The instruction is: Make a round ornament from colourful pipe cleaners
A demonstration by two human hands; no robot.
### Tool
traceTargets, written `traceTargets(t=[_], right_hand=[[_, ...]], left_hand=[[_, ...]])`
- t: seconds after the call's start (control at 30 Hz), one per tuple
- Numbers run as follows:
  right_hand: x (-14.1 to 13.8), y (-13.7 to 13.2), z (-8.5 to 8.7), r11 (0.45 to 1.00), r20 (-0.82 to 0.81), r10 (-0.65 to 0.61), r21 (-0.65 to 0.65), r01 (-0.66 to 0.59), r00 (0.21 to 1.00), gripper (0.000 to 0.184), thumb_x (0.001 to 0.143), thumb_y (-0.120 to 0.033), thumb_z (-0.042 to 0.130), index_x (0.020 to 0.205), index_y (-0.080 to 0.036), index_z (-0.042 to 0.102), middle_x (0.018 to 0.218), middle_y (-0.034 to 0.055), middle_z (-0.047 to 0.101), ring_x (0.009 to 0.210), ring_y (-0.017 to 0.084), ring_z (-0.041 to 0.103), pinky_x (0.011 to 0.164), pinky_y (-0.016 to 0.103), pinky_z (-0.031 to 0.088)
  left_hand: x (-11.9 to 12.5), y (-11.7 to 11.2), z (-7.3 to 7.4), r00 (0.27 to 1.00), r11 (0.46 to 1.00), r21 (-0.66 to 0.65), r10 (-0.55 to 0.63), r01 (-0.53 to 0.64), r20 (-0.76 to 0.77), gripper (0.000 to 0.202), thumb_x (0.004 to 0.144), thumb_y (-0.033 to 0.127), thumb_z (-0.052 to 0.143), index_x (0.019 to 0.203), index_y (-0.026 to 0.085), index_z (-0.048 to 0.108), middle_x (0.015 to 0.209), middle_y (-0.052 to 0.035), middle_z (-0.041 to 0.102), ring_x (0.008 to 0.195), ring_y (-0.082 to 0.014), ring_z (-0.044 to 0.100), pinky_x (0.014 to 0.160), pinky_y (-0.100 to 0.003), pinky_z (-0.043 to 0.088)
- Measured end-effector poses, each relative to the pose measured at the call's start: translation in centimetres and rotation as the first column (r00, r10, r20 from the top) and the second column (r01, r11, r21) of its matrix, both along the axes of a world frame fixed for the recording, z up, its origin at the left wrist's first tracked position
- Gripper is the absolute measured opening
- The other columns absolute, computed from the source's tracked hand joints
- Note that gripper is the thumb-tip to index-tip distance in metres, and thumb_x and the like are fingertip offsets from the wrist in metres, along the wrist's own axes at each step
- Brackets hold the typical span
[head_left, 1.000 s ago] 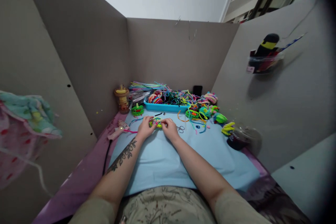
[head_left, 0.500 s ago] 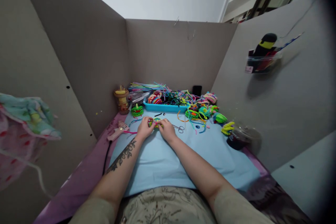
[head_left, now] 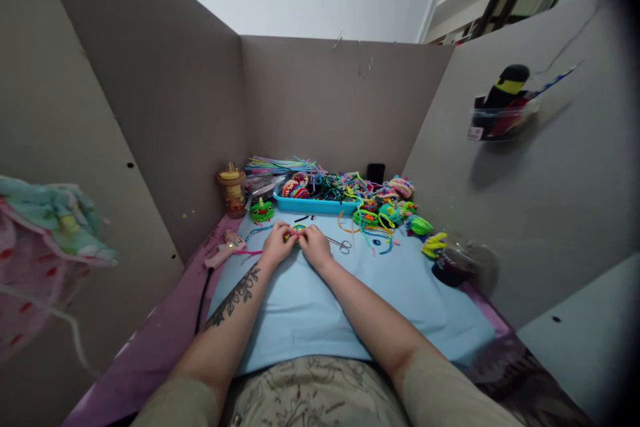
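Between my two hands, over the light blue cloth [head_left: 345, 307], is a small colourful pipe-cleaner figure [head_left: 299, 229], green and yellow with a bit of pink. My left hand [head_left: 279, 244] closes its fingers on the left side of it. On the other side my right hand [head_left: 315, 246] pinches it, fingertips close to those of the left. Most of the figure is hidden by the fingers. Just right of my right hand lie scissors [head_left: 344, 247]. A pink glue gun [head_left: 226, 251] rests to the left of my left hand.
A blue tray [head_left: 320, 206] full of fuzzy stems stands at the back. A green frog-like figure [head_left: 261, 211] sits left of it, beside a cup [head_left: 232, 193]. More fuzzy pieces [head_left: 419, 225] and a dark container [head_left: 451, 267] are at the right. Grey panels enclose the table.
My right hand has shifted slightly left, its fingertips closer to my left hand. Both hands stay on the pipe-cleaner figure, and the things around them have not moved.
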State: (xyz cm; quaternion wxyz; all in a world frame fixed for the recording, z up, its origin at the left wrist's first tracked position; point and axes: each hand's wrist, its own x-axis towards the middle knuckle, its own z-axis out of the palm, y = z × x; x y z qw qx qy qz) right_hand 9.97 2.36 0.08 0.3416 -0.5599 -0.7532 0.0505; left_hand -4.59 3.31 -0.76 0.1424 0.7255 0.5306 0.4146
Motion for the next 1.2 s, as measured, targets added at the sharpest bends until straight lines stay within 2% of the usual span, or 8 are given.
traceTargets(t=[0.23,0.47,0.77,1.03,1.2], right_hand=[[-0.1,0.2,-0.4,1.000,-0.075,0.015,-0.015,-0.017,0.997,0.016,0.084,-0.023,0.049,0.084,-0.020,0.064,0.086,0.0033,0.060,0.082,0.016,0.056,0.070,0.024,0.039],[-0.1,0.1,-0.5,1.000,-0.153,0.020,-0.010,-0.022,0.988,0.013,0.081,-0.022,0.050,0.076,-0.020,0.062,0.080,0.0017,0.059,0.075,0.015,0.055,0.068,0.024,0.040],[1.2,0.1,-0.8,0.997,-0.379,0.067,0.062,-0.047,0.923,0.018,0.073,-0.013,0.049,0.079,-0.019,0.064,0.083,0.0035,0.062,0.078,0.016,0.056,0.074,0.028,0.045],[1.4,0.1,-0.9,0.993,-0.400,0.084,0.110,-0.043,0.913,0.019,0.072,-0.012,0.048,0.077,-0.019,0.064,0.079,0.0039,0.060,0.074,0.018,0.055,0.072,0.030,0.045],[1.4,0.1,-1.0,0.988,-0.409,0.124,0.141,-0.071,0.904,0.021,0.071,-0.011,0.047,0.079,-0.019,0.065,0.080,0.0038,0.060,0.073,0.017,0.055,0.072,0.030,0.045]], left_hand=[[0.1,-0.2,0.1,1.000,1.000,0.023,0.011,-0.011,0.011,0.011,0.080,0.028,0.055,0.081,0.020,0.063,0.107,-0.0062,0.055,0.104,-0.0191,0.054,0.084,-0.030,0.048],[0.4,-0.5,0.5,0.999,0.999,0.026,0.031,-0.030,-0.040,0.012,0.081,0.028,0.055,0.083,0.021,0.064,0.108,-0.0059,0.054,0.101,-0.0194,0.056,0.082,-0.031,0.049],[0.7,-1.0,0.8,0.997,0.995,0.093,0.039,-0.033,-0.065,0.015,0.082,0.032,0.054,0.082,0.021,0.064,0.104,-0.0056,0.056,0.096,-0.0194,0.058,0.080,-0.030,0.048],[0.4,-0.7,0.6,1.000,0.992,0.126,0.029,-0.029,0.000,0.011,0.081,0.028,0.055,0.083,0.021,0.063,0.098,-0.0046,0.057,0.093,-0.0187,0.058,0.083,-0.031,0.047],[0.2,-0.5,0.6,0.999,0.989,0.141,0.032,-0.036,0.029,0.009,0.080,0.023,0.054,0.084,0.020,0.061,0.096,-0.0046,0.057,0.089,-0.0181,0.056,0.079,-0.031,0.046]])
